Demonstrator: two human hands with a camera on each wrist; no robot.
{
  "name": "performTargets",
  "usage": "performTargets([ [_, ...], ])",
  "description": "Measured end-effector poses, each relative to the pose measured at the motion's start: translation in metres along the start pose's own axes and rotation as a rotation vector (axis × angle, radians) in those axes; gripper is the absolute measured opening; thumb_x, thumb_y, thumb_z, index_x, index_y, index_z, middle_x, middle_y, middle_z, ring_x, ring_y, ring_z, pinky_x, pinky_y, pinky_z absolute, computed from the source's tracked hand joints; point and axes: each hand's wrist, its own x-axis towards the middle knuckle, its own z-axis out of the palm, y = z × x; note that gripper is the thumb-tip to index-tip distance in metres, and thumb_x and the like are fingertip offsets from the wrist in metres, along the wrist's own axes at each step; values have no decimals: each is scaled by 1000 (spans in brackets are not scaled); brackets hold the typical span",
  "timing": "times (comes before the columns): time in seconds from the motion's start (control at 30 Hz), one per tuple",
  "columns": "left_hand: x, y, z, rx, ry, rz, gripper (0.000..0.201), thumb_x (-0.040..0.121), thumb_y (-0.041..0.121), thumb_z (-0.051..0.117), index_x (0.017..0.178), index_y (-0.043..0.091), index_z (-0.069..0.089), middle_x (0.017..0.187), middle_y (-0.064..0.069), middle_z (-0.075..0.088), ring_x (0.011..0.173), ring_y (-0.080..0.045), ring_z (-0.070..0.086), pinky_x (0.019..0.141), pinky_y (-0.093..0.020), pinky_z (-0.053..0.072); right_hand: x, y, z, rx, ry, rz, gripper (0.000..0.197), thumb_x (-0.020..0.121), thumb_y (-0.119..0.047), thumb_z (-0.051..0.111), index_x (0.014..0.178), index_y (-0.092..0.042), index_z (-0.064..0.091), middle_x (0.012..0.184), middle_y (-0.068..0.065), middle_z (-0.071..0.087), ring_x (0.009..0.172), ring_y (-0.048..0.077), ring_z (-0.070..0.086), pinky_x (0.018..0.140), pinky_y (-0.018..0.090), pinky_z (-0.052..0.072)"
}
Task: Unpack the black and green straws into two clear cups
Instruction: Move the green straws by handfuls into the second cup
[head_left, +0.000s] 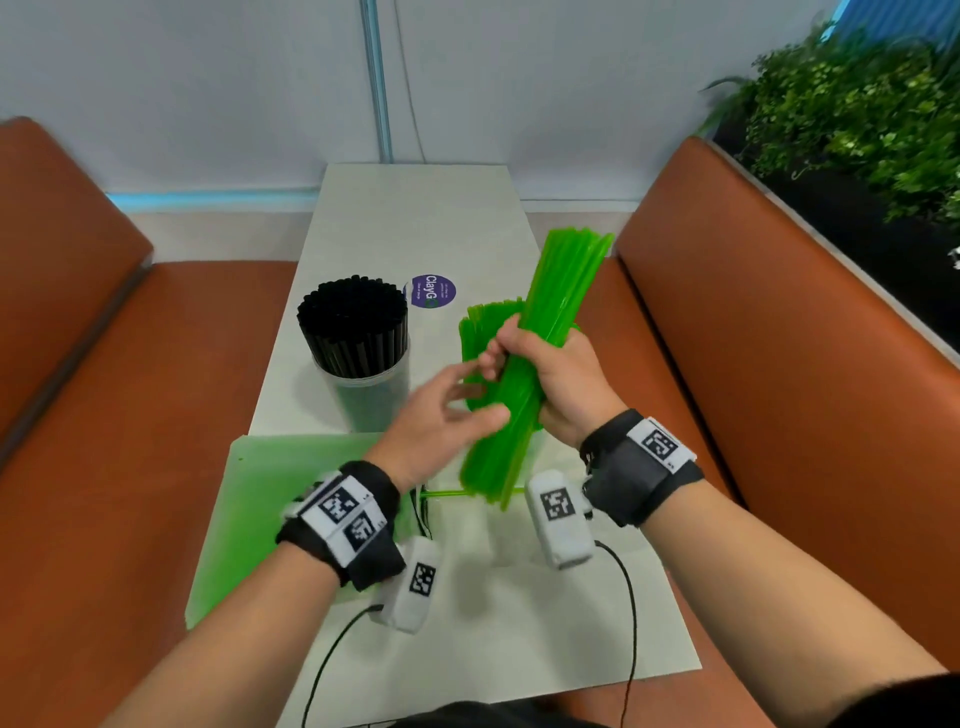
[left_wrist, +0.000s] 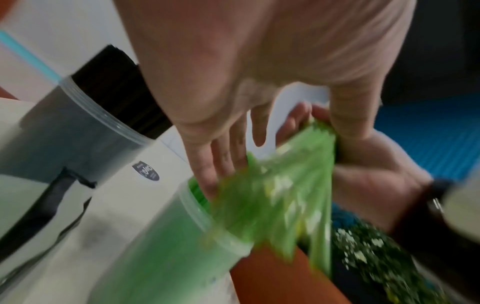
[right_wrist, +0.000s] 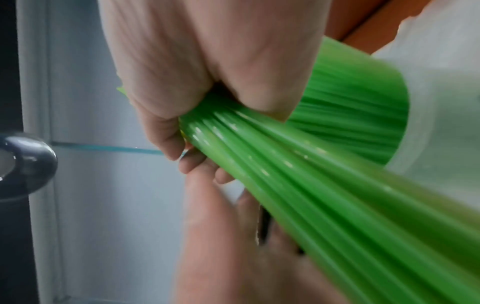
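Narrow white surface (head_left: 415, 218) hemmed by orange benches (head_left: 779, 338) on both sides, far half bare. Clear cup (head_left: 363, 384) of black straws (head_left: 353, 327) left of centre; second cup (left_wrist: 182, 236) holding green ones (mostly hidden). Right hand (head_left: 561, 384) clenched round tilted green straws (head_left: 550, 322). Left hand (head_left: 441, 415) spread beside them, touching

Bright green straws (head_left: 545, 332), jet-black straws (head_left: 353, 327) in a clear cup (head_left: 363, 400), off-white bench (head_left: 415, 228), purple round sticker (head_left: 434, 291), rust-orange seats (head_left: 779, 322), black-and-white checkered wrist tags (head_left: 343, 512).
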Motion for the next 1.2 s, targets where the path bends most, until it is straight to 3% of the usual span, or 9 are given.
performTargets([
  [0.1,0,-10,20,119,-60,64,53,74,37,82,118,35,53,105,12,69,95,2,66,79,-12,50,5,-6,13,130,9,-37,6,87,-5,65,84,-8,62,73,9,64,70,23,67,65,32,55],
  [0.23,3,-15,25,197,14,23,30,74,22,75,97,28,56,75,3,62,51,-12,62,49,-23,50,2,-11,18,148,9,-13,10,87,1,63,89,-8,59,72,9,63,67,22,65,63,33,52],
  [0.33,4,-23,14,321,-16,-24,29,74,21,67,100,30,57,69,2,56,42,-12,54,43,-27,46,5,-24,6,222,86,-10,11,87,-2,64,92,-10,59,71,6,62,66,21,63,64,35,53],
  [0.5,2,-28,-1,559,4,-27,43,74,46,73,113,33,58,79,9,64,56,0,55,55,-24,52,16,-39,-9,301,238,-35,11,84,-8,70,76,-11,64,63,3,54,56,16,55,61,34,51],
  [0.6,1,-22,-9,262,100,-37,59,71,72,59,112,29,62,107,-3,69,89,-20,67,87,-45,56,19,-42,-6,328,305,-77,17,85,-7,70,70,-10,62,61,3,52,54,16,53,58,33,49],
  [0.67,2,-18,-15,-104,280,-87,60,81,71,48,110,23,68,114,-9,68,102,-28,67,98,-54,49,21,-47,-5,397,351,-112,19,85,-6,69,68,-11,62,61,3,52,53,17,54,58,33,49],
  [0.8,5,-9,-19,-719,414,-223,60,99,57,38,118,8,67,125,-22,63,111,-37,65,98,-56,51,21,-47,2,495,364,-139,19,85,-4,68,68,-10,62,62,5,56,56,18,57,62,34,52],
  [1.07,11,-5,-13,-760,378,-198,52,103,43,40,109,1,69,115,-21,70,113,-39,64,100,-53,50,22,-47,5,422,279,-182,5,87,-3,65,82,-4,63,76,12,64,70,22,67,74,36,56],
  [1.2,15,-10,-6,-644,363,-211,50,106,42,32,112,8,68,116,-16,70,108,-33,67,96,-50,53,24,-57,-3,331,252,-244,19,87,-1,63,70,-8,68,74,12,66,73,26,67,78,39,55],
])
